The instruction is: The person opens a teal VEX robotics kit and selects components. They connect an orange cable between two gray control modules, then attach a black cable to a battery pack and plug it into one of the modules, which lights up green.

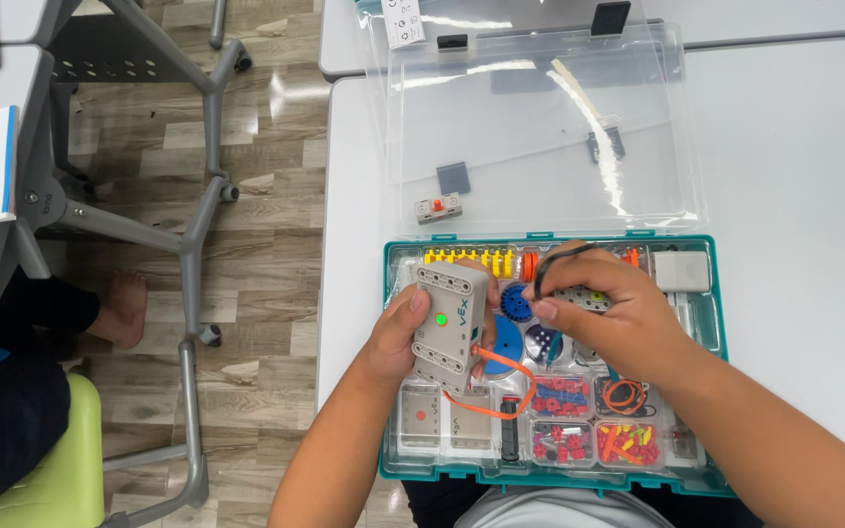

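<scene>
While both forearms reach up from 6 o'clock over the teal parts case (395, 467), L hand (395, 337) has its fingers wrapped round a grey control block (452, 313) w/ a green light, tilted. R hand (610, 315) at 3 o'clock of it, fingers pinching a black cable (559, 259). Clear lid (540, 127) lies open at 12, on the white tabletop (794, 196).

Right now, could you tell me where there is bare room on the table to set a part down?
Free: the white table right of the clear lid, and the strip left of the teal kit tray. Crowded: the tray's compartments under both hands.
</scene>
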